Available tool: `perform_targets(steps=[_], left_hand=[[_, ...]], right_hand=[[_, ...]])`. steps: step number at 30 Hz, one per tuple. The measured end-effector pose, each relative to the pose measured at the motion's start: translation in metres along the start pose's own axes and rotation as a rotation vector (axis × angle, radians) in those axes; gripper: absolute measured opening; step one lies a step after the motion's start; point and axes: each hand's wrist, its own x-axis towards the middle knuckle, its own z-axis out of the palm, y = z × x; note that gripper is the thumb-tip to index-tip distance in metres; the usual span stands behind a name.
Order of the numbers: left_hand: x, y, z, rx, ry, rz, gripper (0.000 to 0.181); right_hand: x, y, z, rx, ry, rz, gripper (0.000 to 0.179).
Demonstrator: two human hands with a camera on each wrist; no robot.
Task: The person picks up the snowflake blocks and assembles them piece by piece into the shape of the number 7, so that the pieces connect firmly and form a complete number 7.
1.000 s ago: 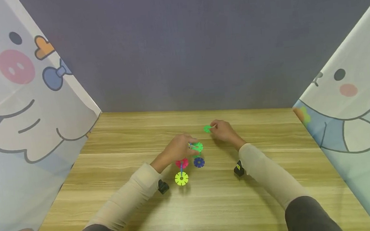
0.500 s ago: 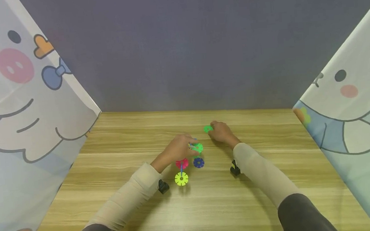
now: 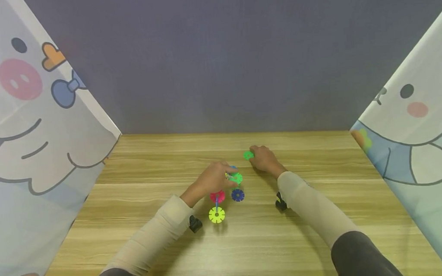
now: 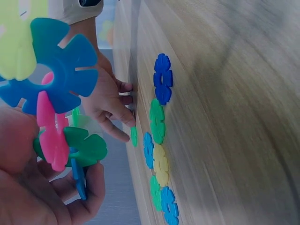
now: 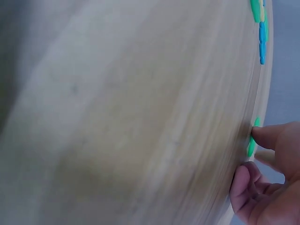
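Note:
My left hand (image 3: 212,177) grips a cluster of joined notched plastic discs above the table. In the left wrist view a yellow disc (image 4: 18,37), a blue disc (image 4: 77,75), a pink disc (image 4: 54,145) and a green disc (image 4: 91,149) show in it, with a smaller blue edge (image 4: 78,180) by the fingers. Farther back, my right hand (image 3: 264,158) pinches a single green disc (image 3: 248,155) low at the tabletop. Its thumb lies on the disc's edge in the right wrist view, and the other fingers (image 5: 243,185) are curled close to the wood.
Several flat discs lie on the wooden table (image 3: 230,258) near the left hand, among them a dark blue disc (image 4: 162,78), a green one (image 4: 157,121) and a yellow one (image 4: 161,164). A grey panel (image 3: 215,60) stands behind; cartoon-printed cloths (image 3: 432,151) flank the table.
My right hand has come down and slightly left over the single green disc, covering more of it. The left hand and its disc cluster have stayed nearly still.

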Motion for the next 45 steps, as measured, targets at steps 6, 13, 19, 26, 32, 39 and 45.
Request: perform_targets(steps=[6, 13, 19, 26, 32, 39, 45], left_hand=[[0.000, -0.001, 0.001, -0.010, -0.004, 0.000, 0.049], [-0.001, 0.000, 0.000, -0.019, -0.006, -0.003, 0.050], [-0.001, 0.000, -0.001, -0.007, -0.016, -0.010, 0.051], [-0.001, 0.000, -0.002, 0.003, -0.013, 0.000, 0.050], [-0.002, 0.000, -0.003, 0.029, -0.010, -0.010, 0.049], [-0.002, 0.003, -0.004, 0.037, -0.013, -0.017, 0.049], [-0.003, 0.002, -0.006, 0.025, -0.012, -0.023, 0.048]], right_hand=[[0.000, -0.001, 0.000, -0.032, 0.013, -0.018, 0.047], [0.001, -0.001, 0.000, -0.026, 0.020, 0.006, 0.045], [0.002, 0.002, 0.000, 0.001, 0.046, 0.037, 0.047], [0.002, 0.007, -0.001, 0.071, 0.057, 0.046, 0.040], [-0.004, 0.005, -0.003, 0.095, 0.034, 0.023, 0.024], [-0.009, 0.003, -0.002, 0.088, 0.067, -0.043, 0.019], [-0.017, 0.001, -0.002, 0.109, 0.104, -0.151, 0.018]])
